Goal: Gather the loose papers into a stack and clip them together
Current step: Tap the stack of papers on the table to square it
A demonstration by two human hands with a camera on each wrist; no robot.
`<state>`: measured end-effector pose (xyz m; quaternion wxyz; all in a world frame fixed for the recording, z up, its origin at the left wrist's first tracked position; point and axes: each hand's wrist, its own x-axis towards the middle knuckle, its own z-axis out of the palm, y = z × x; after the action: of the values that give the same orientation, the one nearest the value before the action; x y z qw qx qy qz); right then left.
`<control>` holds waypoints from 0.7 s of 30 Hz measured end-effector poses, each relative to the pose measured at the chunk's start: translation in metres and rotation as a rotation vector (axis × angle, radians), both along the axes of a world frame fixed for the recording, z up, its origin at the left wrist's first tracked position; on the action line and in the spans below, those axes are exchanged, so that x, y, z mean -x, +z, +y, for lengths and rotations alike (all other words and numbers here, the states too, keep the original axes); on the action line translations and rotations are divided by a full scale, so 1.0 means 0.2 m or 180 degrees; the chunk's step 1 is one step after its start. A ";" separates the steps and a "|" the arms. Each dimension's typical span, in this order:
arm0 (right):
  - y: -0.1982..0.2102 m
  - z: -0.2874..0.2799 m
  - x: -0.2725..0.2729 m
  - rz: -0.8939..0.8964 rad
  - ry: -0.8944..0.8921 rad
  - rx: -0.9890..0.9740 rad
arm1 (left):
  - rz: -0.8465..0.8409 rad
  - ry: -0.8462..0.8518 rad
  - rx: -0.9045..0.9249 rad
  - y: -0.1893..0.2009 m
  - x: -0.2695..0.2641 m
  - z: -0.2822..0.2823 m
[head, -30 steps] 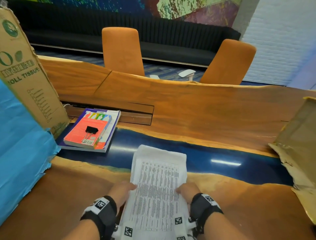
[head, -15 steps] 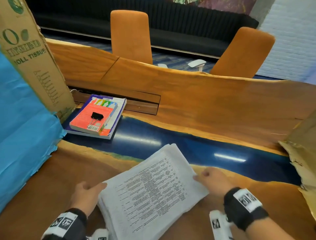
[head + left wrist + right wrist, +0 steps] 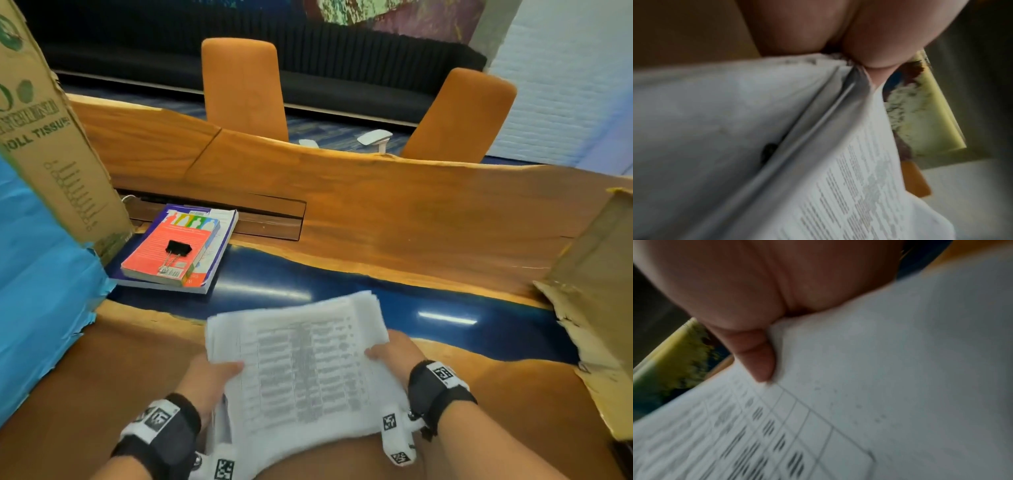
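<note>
A thick stack of printed white papers (image 3: 301, 363) is held up near the table's front edge, its sheets slightly fanned at the far end. My left hand (image 3: 209, 380) grips the stack's left edge, thumb on the top sheet. My right hand (image 3: 394, 353) grips the right edge. The left wrist view shows the papers (image 3: 756, 146) pinched by my hand (image 3: 869, 53). In the right wrist view, the thumb of my hand (image 3: 758, 356) presses on the printed top sheet (image 3: 859, 402). A black binder clip (image 3: 176, 251) lies on a red book (image 3: 171, 250) at the left.
The red book sits on a larger purple book (image 3: 219, 240). A tall cardboard box (image 3: 51, 144) and blue sheeting (image 3: 41, 291) stand at the left. Torn cardboard (image 3: 596, 291) stands at the right. The wooden table (image 3: 411, 219) has a blue resin strip; two orange chairs (image 3: 243, 85) stand behind it.
The stack was turned from lengthwise to slanted, and is now held crosswise and raised. Both hands shifted from its near end to its left and right edges.
</note>
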<state>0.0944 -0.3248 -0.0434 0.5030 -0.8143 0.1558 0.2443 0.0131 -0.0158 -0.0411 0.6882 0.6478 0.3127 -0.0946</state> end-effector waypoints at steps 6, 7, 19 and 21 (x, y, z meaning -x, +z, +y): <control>0.21 -0.02 0.03 -0.1404 -0.0879 -0.0806 | -0.1393 -0.0303 -0.0289 0.32 -0.18 0.07; 0.23 -0.03 0.03 -0.1491 -0.0925 -0.0795 | -0.1449 -0.0419 -0.0238 0.33 -0.20 0.09; 0.52 0.05 0.07 -0.2305 0.1231 0.2217 | -0.1353 -0.0483 -0.0245 0.18 -0.25 0.09; 0.54 0.15 0.05 -0.1764 0.2056 0.3087 | -0.1332 -0.0534 -0.0312 0.17 -0.24 0.10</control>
<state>0.0834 -0.2956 0.0654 0.0006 -0.9879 -0.1401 0.0659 0.0615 0.0037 -0.0080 0.6955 0.7097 0.1125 0.0002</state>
